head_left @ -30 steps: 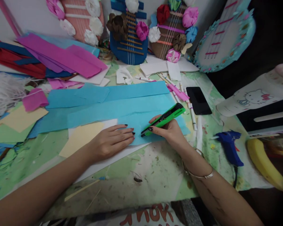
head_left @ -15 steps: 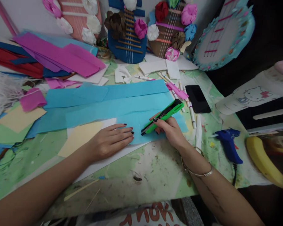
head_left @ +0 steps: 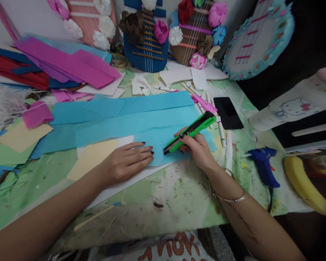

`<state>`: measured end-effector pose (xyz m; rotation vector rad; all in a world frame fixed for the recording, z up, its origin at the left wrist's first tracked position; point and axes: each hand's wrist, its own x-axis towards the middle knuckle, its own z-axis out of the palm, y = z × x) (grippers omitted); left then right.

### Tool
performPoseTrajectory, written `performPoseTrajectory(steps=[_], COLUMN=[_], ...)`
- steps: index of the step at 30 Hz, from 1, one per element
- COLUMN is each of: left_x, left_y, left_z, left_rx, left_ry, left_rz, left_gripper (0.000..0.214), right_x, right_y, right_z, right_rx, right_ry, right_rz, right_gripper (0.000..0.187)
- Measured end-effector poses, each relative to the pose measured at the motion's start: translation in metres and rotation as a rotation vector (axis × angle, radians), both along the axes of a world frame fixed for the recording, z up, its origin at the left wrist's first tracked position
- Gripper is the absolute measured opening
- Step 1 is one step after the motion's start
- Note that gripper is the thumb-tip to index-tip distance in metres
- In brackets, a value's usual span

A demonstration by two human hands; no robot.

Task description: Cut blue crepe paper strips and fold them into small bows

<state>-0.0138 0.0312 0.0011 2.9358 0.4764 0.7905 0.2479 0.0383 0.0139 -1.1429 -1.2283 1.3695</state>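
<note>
My left hand (head_left: 127,159) lies flat with its fingers stretched out on the near edge of the blue paper (head_left: 108,127), pressing it to the table. In my right hand (head_left: 197,148) is a green box cutter (head_left: 190,133), held slantwise. Its front end points down and left, at the blue paper just right of my left fingertips. Whether the tip touches the paper I cannot tell. Under the blue paper, a white sheet (head_left: 108,194) and a cream piece of paper (head_left: 91,159) stick out on the near side.
A phone (head_left: 228,113), several markers (head_left: 221,132), a blue glue gun (head_left: 264,163), a banana (head_left: 304,186) and a tumbler (head_left: 290,103) stand or lie to the right. Magenta paper (head_left: 70,63) is piled at the back left. Decorated guitar-like crafts (head_left: 146,50) lean along the back.
My right hand has shifted the box cutter slightly up and to the right. The left hand stays in place on the blue paper.
</note>
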Motion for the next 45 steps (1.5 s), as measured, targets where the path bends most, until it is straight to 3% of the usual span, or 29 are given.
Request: performPoseTrajectory(steps=[31, 45], left_x=[-0.0003, -0.0001], left_y=[0.0002, -0.0012], left_z=[-0.0007, -0.0009], left_rx=[-0.004, 0.012], left_ry=[-0.023, -0.022], left_rz=[-0.009, -0.006], left_gripper=[0.029, 0.028], right_x=[0.0019, 0.0013], right_y=[0.0, -0.001], right_z=[0.0012, 0.002], right_rx=[0.064, 0.046], right_ry=[-0.074, -0.011], right_rz=[0.078, 0.047], right_gripper=[0.017, 0.017])
